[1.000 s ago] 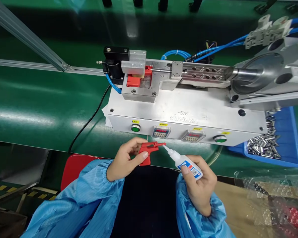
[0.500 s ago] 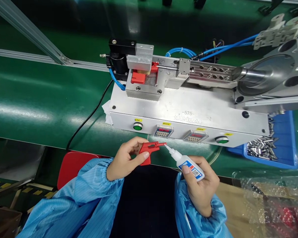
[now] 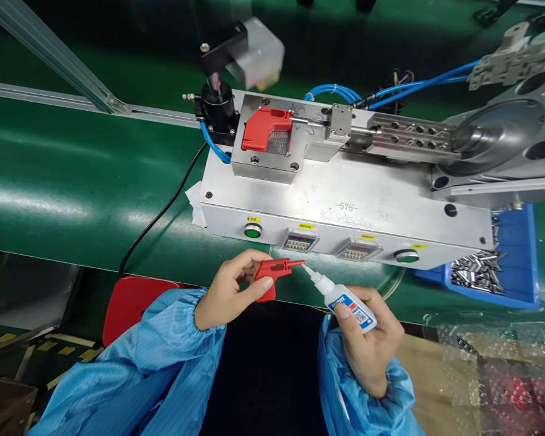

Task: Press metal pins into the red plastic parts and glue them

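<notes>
Between thumb and fingers, my left hand [image 3: 234, 290] grips a red plastic pistol-shaped part [image 3: 269, 275], its thin tip pointing right. My right hand [image 3: 370, 339] is closed around a white glue bottle [image 3: 352, 307] with a blue and red label, tilted so the nozzle meets or nearly meets that tip. Behind them stands a metal press machine [image 3: 277, 194]. A second red pistol-shaped part [image 3: 260, 128] lies in its fixture block [image 3: 266, 171], with a thin rod at its right end. The clamp head [image 3: 258, 51] is raised above the fixture, blurred by motion.
A blue bin [image 3: 520, 260] of small metal pins [image 3: 476, 270] sits at the right behind clear plastic packaging [image 3: 504, 363]. Green buttons [image 3: 253, 231] and counters [image 3: 301, 240] line the machine's front. A red stool [image 3: 129, 306] stands at the left, below the black cable [image 3: 163, 212].
The clamp head has lifted and swung back off the red part in the fixture. The machine's slide has shifted right, and the counter displays have dimmed. Both hands stay almost still.
</notes>
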A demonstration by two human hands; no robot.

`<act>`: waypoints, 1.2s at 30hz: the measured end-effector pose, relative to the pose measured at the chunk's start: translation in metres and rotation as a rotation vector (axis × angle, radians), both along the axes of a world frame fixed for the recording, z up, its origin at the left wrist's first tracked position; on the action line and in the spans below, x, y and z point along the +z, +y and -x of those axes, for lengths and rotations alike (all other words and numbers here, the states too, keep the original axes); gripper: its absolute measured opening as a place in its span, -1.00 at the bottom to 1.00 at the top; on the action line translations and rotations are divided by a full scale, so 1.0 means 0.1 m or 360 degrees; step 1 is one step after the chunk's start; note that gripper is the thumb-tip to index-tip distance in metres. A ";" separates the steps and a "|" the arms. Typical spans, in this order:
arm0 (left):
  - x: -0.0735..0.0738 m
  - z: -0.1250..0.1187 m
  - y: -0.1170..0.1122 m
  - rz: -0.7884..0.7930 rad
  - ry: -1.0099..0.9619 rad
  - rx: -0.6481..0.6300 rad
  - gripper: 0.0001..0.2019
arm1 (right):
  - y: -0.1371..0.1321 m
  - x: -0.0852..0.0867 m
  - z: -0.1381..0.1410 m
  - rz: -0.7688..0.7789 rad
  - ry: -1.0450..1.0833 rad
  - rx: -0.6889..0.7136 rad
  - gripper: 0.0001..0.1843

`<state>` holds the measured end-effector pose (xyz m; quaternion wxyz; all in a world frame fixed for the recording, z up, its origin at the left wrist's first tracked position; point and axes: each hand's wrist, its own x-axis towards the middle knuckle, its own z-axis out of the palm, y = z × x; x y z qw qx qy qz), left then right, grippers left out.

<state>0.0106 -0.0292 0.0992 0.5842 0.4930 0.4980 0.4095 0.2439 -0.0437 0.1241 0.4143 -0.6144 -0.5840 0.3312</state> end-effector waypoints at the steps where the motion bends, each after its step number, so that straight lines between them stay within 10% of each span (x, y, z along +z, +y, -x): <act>1: 0.00 0.00 0.00 -0.0008 -0.0005 -0.0002 -0.71 | 0.00 0.00 0.00 -0.0001 0.0002 0.0000 -0.75; 36: -0.03 0.00 -0.03 0.0017 -0.0084 -0.0024 -0.81 | -0.02 0.02 0.01 -0.0005 -0.0059 0.0013 -0.81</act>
